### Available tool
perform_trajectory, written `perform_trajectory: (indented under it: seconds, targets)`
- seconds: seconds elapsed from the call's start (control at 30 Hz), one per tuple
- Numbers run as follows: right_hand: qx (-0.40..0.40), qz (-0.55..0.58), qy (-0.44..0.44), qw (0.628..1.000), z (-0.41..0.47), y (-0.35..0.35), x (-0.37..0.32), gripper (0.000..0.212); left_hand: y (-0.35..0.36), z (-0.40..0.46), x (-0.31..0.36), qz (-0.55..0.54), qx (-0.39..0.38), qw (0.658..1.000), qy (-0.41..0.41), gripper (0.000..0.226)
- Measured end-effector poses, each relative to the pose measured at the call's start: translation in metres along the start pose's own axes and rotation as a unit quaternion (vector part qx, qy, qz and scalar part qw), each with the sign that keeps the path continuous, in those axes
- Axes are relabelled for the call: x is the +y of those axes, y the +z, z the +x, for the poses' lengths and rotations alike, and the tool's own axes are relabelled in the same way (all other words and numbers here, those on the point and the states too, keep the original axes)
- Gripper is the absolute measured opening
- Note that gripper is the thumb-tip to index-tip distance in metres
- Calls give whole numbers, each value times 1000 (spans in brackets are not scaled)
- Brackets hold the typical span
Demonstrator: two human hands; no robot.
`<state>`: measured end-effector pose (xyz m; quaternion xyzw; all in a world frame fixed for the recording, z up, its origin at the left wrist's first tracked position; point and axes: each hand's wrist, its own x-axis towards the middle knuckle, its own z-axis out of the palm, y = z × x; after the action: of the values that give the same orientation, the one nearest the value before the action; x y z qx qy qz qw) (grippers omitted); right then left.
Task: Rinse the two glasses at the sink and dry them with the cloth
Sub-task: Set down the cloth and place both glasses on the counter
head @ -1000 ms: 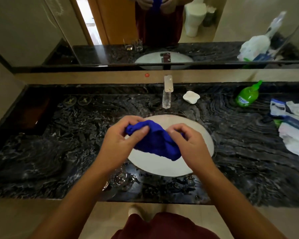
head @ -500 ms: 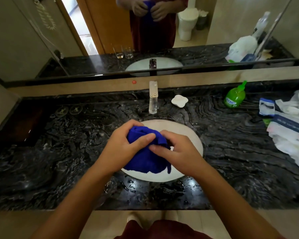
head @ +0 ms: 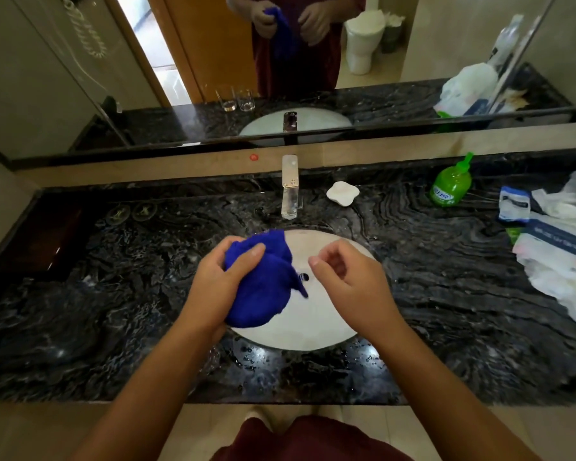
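Head view: left hand [head: 213, 287] fingers grip one blue cloth [head: 263, 284]; right hand [head: 353, 281] fingers loosely curled, empty.

Labels on the green bottle [head: 450, 185] and packets [head: 514, 205] are unreadable.

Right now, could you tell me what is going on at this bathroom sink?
A person stands at the white oval basin set in a black marble counter. The left hand grips a bunched blue cloth over the basin; the right hand is off it, loosely curled and empty. The mirror shows two clear glasses standing on the counter, so neither is in hand at this moment.
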<state>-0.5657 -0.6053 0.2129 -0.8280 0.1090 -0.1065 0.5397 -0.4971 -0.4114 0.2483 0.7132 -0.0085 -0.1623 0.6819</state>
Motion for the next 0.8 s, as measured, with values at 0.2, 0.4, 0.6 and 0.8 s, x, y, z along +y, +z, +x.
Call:
perform_trajectory:
  seconds: [0.2,0.4,0.6,0.8]
  targets:
    - [-172,119,75,975,-10,25,7,47,-7,-4,-7,-104,-70,991,-40,12]
    - [-210,240,119,940,-10,49,5,13,-21,-15,-24,-136,-8,990,-36,32]
    - [-146,252,122,949,-10,77,-1,12,-53,-32,-39,-63,74,994,-39,28]
    - [-185,138,77,970,-20,112,-19,58,-77,-39,-46,35,45,998,15,13]
